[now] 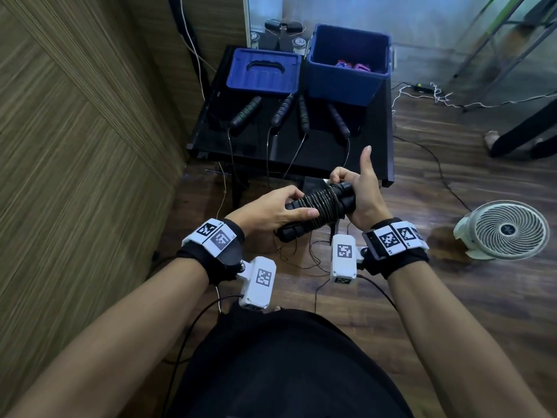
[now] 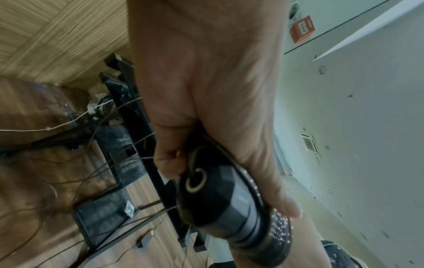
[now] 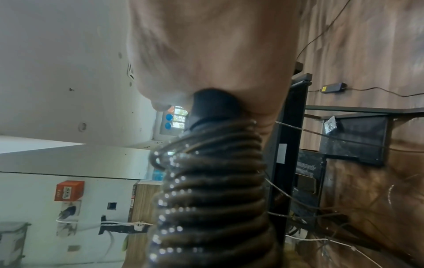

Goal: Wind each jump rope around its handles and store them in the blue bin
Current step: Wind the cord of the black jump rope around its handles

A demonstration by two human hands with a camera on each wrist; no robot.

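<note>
A black jump rope (image 1: 319, 206) has its cord coiled tightly round its two paired handles, held in front of my body. My left hand (image 1: 271, 209) grips the near end of the handles (image 2: 224, 204). My right hand (image 1: 358, 188) holds the far end (image 3: 213, 107), fingers curled over it, thumb raised. The coils (image 3: 213, 195) fill the right wrist view. The blue bin (image 1: 346, 73) stands open at the table's far right, with colourful wound ropes (image 1: 352, 66) inside. Several unwound jump rope handles (image 1: 283, 111) lie on the black table (image 1: 370, 152), cords hanging over its front edge.
The bin's blue lid (image 1: 263, 70) lies left of the bin. A white floor fan (image 1: 506, 229) stands on the wooden floor at right. A wood-panelled wall (image 1: 75, 131) closes the left side. Loose cables (image 1: 428, 92) trail over the floor behind the table.
</note>
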